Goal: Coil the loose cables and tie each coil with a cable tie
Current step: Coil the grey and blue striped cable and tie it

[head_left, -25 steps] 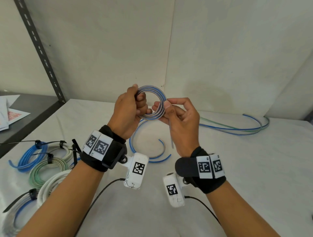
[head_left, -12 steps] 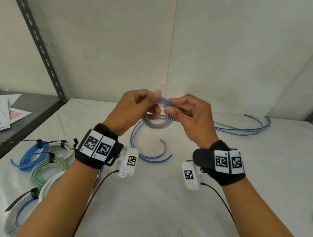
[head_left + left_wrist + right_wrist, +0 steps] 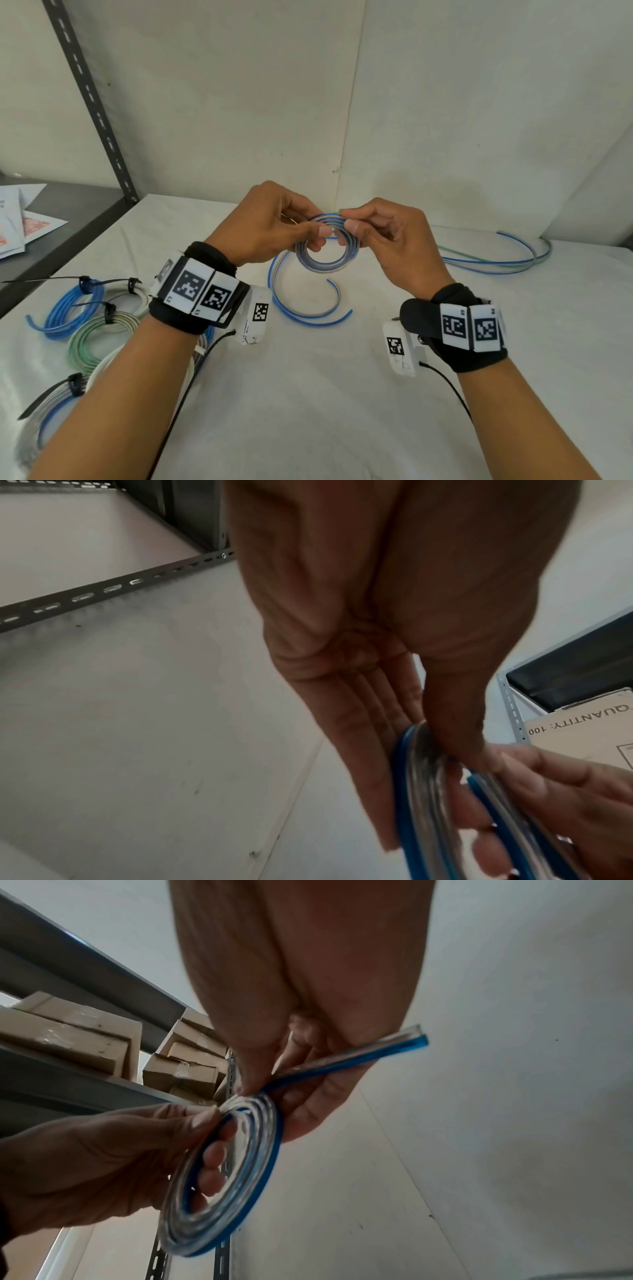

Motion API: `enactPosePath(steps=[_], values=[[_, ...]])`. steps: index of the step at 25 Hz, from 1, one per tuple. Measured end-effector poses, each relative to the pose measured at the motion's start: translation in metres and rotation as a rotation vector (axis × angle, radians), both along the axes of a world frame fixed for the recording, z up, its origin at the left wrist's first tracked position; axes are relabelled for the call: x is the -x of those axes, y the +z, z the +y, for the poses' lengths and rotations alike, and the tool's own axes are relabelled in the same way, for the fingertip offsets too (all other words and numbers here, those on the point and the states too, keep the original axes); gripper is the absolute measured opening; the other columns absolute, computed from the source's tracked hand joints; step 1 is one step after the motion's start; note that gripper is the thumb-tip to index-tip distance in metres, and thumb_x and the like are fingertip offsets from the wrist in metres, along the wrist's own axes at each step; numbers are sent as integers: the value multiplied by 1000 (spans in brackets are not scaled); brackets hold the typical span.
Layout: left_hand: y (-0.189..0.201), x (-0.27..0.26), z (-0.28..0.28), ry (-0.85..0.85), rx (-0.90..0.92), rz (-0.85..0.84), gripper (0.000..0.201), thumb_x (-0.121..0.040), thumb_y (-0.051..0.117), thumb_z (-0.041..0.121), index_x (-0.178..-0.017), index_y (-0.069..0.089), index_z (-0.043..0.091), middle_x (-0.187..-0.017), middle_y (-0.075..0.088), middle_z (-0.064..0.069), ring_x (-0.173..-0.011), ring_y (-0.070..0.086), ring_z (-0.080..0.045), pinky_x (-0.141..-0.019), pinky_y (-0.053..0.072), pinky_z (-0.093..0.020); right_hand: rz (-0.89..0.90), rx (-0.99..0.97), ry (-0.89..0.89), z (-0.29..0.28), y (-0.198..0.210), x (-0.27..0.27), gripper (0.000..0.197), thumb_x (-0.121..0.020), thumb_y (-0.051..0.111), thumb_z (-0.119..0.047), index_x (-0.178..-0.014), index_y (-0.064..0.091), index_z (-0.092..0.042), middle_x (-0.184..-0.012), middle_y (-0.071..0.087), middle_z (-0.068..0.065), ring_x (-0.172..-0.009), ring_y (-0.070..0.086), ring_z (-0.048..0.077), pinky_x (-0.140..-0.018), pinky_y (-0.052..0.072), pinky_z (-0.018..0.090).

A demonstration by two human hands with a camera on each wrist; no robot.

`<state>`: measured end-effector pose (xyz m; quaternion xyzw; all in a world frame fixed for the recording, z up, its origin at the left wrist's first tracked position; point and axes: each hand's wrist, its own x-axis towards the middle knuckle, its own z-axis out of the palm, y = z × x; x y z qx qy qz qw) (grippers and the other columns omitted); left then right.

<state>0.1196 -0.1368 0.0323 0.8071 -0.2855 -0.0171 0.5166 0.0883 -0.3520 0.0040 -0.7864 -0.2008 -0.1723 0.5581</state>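
Observation:
A small blue-and-clear cable coil (image 3: 327, 265) hangs in the air above the white table between both hands. My left hand (image 3: 301, 228) pinches its left side, thumb on top and fingers through the ring (image 3: 212, 1167). My right hand (image 3: 356, 224) pinches the coil's top right. In the right wrist view the coil (image 3: 240, 1191) stands edge-on and its loose end (image 3: 387, 1049) sticks out past my right palm. In the left wrist view the coil (image 3: 421, 791) runs under my left thumb. No cable tie shows on this coil.
A loose blue-and-clear cable (image 3: 308, 311) curls on the table (image 3: 342, 411) under my hands. Another loose blue and green cable (image 3: 496, 262) lies at the back right. Several tied coils (image 3: 89, 329) with black ties sit at the left. A dark shelf (image 3: 68, 219) with papers stands far left.
The coil has tipped from upright to nearly flat and come lower. Both hands shifted their grips: the right hand went from the coil's right side to pinching its top.

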Motion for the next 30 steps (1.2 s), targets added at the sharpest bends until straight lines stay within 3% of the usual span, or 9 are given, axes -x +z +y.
enactPosePath(steps=[3, 7, 11, 15, 19, 24, 27, 30], values=[[0, -1, -1, 32, 123, -24, 13, -88, 75, 14, -97, 77, 4, -79, 76, -14, -75, 75, -28, -75, 63, -46, 8, -118, -7, 3, 3, 0, 18, -99, 59, -3, -107, 69, -16, -94, 77, 0, -87, 75, 18, -77, 61, 35], [-2, -1, -9, 79, 314, 5, 17, -90, 72, 9, -102, 74, -4, -81, 76, -18, -74, 74, -28, -71, 63, -41, -6, -464, -84, 16, -1, 2, 4, -97, 61, -2, -97, 63, -5, -93, 76, 18, -85, 76, 30, -73, 62, 39], [-6, -5, -13, 122, 542, 116, 16, -93, 68, 9, -101, 71, -4, -76, 72, -13, -73, 73, -27, -70, 61, -37, -18, -422, -21, 24, -7, 1, 27, -106, 45, -7, -129, 58, -11, -117, 71, 18, -106, 72, 26, -81, 62, 40], [-6, -2, -21, 144, 623, 152, 13, -94, 67, 11, -99, 71, 0, -74, 71, -8, -70, 73, -23, -67, 60, -34, -14, -544, -119, 25, -4, 3, 5, -103, 54, -9, -107, 54, -6, -98, 76, 17, -91, 76, 28, -74, 61, 35], [-7, -1, -23, 145, 669, 153, 11, -94, 67, 11, -100, 72, 3, -74, 72, -6, -73, 74, -24, -70, 61, -36, 29, -605, -115, 30, -6, 7, 14, -94, 66, -4, -106, 57, -6, -96, 76, 21, -86, 76, 30, -73, 61, 37], [-6, -2, -17, 95, 590, 218, 22, -93, 67, 16, -107, 69, -1, -86, 74, -12, -80, 75, -25, -74, 61, -35, 20, -587, -98, 23, 1, 6, 18, -90, 69, 3, -103, 59, -5, -87, 76, 20, -75, 75, 28, -70, 60, 34], [-3, -5, -4, 12, 359, 190, 37, -83, 74, 20, -115, 70, 3, -98, 76, -20, -86, 75, -28, -81, 62, -41, 61, -404, 15, 7, 6, 5, 18, -88, 68, 8, -102, 63, -3, -80, 77, 12, -69, 74, 26, -67, 59, 34], [-4, -6, 3, -34, 122, 140, 28, -78, 79, 18, -101, 75, 3, -88, 76, -21, -79, 73, -28, -85, 59, -52, 114, -227, 97, -3, 3, 4, 19, -87, 70, 7, -99, 66, -7, -81, 77, 11, -69, 73, 27, -68, 58, 36]])
